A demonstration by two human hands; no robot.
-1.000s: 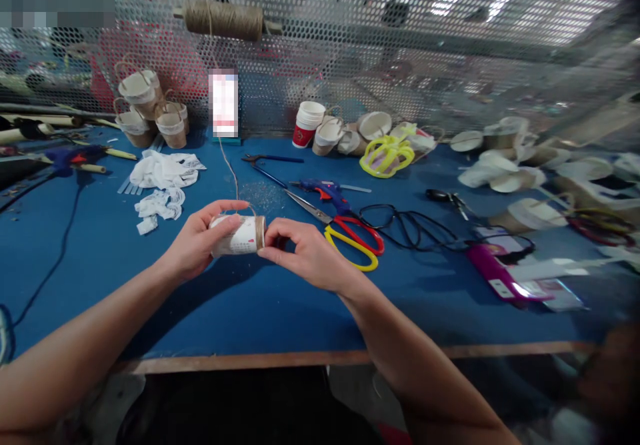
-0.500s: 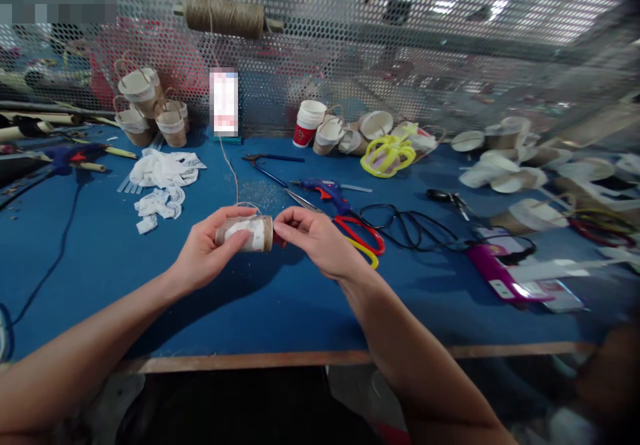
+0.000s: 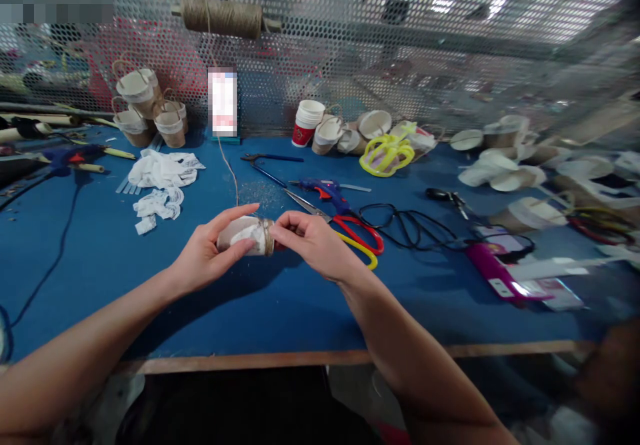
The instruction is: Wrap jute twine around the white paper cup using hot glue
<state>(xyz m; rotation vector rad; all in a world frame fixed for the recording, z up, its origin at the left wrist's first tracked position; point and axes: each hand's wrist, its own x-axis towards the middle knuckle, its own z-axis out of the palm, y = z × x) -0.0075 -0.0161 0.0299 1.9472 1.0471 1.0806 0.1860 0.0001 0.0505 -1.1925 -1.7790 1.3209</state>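
A small paper cup, covered in brown and white material, lies sideways between my hands above the table. My left hand holds its left part, with the thumb on the near side and the fingers along the far side. At the right end, my right hand is closed with thumb and index finger against the rim; a bit of red shows under those fingers. Twine runs down from the spool to the cup and lies in turns around its right end. My right fingertips partly hide that end.
Scissors and a glue gun lie just beyond my right hand, near pliers. White scraps lie to the left. Wrapped cups and red-white cups stand along the mesh. A purple power strip is at right.
The cup has turned, and more twine now shows around its right end. My left fingers have lifted and spread somewhat. My right hand has shifted slightly left over the rim.
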